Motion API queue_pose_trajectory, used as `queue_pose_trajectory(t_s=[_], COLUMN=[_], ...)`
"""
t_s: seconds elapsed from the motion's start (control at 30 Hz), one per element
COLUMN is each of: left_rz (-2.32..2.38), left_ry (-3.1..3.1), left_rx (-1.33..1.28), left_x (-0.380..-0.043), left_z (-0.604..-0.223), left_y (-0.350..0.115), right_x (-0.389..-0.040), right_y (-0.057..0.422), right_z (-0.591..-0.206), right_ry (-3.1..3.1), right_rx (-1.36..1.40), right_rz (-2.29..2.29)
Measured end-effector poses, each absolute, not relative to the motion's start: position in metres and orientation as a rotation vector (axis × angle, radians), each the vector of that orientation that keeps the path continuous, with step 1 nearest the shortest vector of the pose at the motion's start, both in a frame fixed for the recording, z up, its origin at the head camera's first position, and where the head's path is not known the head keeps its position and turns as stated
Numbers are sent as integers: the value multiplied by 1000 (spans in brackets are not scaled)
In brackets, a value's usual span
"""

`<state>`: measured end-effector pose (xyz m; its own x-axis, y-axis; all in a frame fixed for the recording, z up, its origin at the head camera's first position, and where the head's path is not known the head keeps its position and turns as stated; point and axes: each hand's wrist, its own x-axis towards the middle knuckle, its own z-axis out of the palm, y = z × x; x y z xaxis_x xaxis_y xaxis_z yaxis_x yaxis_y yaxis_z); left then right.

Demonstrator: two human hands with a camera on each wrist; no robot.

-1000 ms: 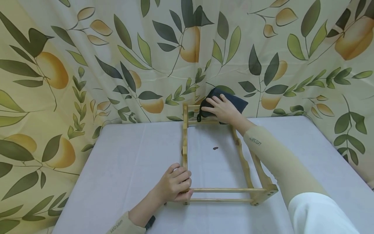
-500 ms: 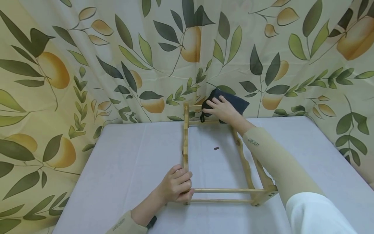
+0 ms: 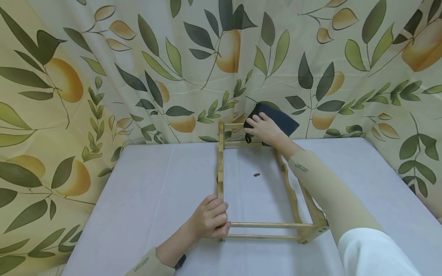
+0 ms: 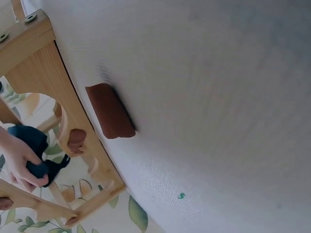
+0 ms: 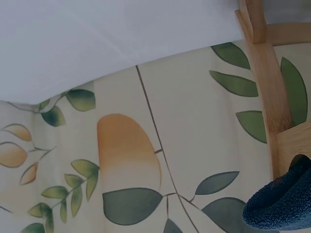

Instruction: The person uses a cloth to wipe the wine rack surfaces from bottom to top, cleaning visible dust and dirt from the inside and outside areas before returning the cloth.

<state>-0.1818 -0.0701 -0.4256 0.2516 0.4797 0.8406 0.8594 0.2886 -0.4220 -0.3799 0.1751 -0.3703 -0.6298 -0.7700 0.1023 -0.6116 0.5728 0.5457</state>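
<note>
A light wooden rack (image 3: pixel 292 199) with wavy-edged sides and round crossbars stands on a white-covered table. My left hand (image 3: pixel 208 218) grips its near left corner, fingers wrapped over the side piece. At the rack's far end, my right hand (image 3: pixel 265 130) holds a dark blue terry cloth (image 3: pixel 281 119) with a black loop over the back bar. The left wrist view catches that right hand (image 4: pixel 19 162) with thumb and fingers curled round the cloth (image 4: pixel 31 138). In the right wrist view only the cloth's fuzzy edge (image 5: pixel 277 208) shows, beside the wood (image 5: pixel 274 97).
A brown rectangular piece (image 4: pixel 111 110) lies on the white tabletop (image 4: pixel 204 97) outside the rack's left side. Within the rack's outline is a small brown piece (image 3: pixel 256 175). A curtain printed with leaves and fruit (image 3: pixel 193 92) hangs right behind the table's far edge.
My right hand has slid slightly to the right along the back bar with the cloth. The left hand keeps its grip on the near corner, and the whole head view shifts a little.
</note>
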Motion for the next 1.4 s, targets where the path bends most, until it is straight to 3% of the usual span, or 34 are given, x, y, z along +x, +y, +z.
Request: queue_pose_trajectory(t_s=[1.4], left_rz=[-428], left_ry=[-1412], left_rx=[-1336], left_x=[-182], left_z=[-430], left_y=[-70], right_x=[-372], right_y=[182], right_z=[-372], right_ry=[-2399], right_rx=[1044], right_rz=[-629])
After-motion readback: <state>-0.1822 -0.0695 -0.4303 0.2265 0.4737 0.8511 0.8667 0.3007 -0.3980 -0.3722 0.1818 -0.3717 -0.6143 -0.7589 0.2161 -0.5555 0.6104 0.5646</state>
